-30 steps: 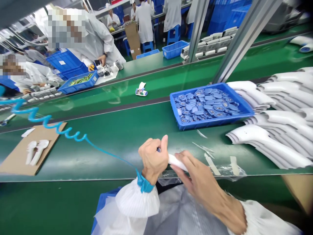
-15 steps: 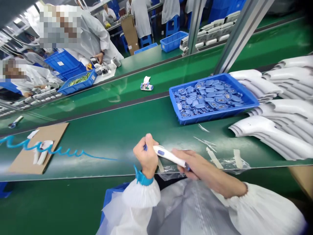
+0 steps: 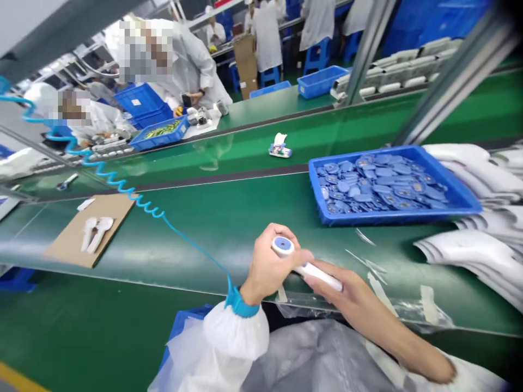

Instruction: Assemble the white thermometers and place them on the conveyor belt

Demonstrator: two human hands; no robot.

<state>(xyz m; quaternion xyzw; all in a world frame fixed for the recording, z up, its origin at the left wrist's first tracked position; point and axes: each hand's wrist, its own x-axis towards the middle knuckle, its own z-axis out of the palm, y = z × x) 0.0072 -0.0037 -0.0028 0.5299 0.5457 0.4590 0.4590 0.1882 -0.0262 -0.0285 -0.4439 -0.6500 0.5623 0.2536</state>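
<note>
So I was standing by this line, and the person at the belt had a white plastic wand-shaped part with a round blue-centred end [image 3: 322, 275] lifted just above the near edge of a glossy green conveyor belt [image 3: 229, 218]. Their left hand [image 3: 267, 267] was closed around it up near the round end. Their right hand [image 3: 347, 291] came in from the side, fingers [image 3: 324, 286] loosely curled with the tips against the shaft, though honestly I couldn't tell if that hand was actually gripping. A bright blue wrist strap [image 3: 241, 302] sat on the left wrist, just past a gathered white sleeve [image 3: 232, 337], and a coiled blue cord [image 3: 122, 188] ran off over the belt.

Off to the right sat a blue plastic tray [image 3: 392, 219] heaped with flat blue oval parts [image 3: 379, 182], right beside stacks of white pistol-shaped plastic shells [image 3: 469, 247]. Closer to the hands lay a crumpled clear plastic film [image 3: 408, 310] with strips of pale tape [image 3: 429, 305] on it. Further left was a brown cardboard sheet [image 3: 114, 215] with two white plastic pieces [image 3: 96, 234] on top.

Across the way, a co-worker in a white gown [image 3: 192, 71] stood at a second green belt [image 3: 261, 117] near a blue tray of green parts [image 3: 159, 135]. Further down the room were more white-gowned people, blue stools [image 3: 314, 57] and a stacked cardboard box [image 3: 245, 65].
</note>
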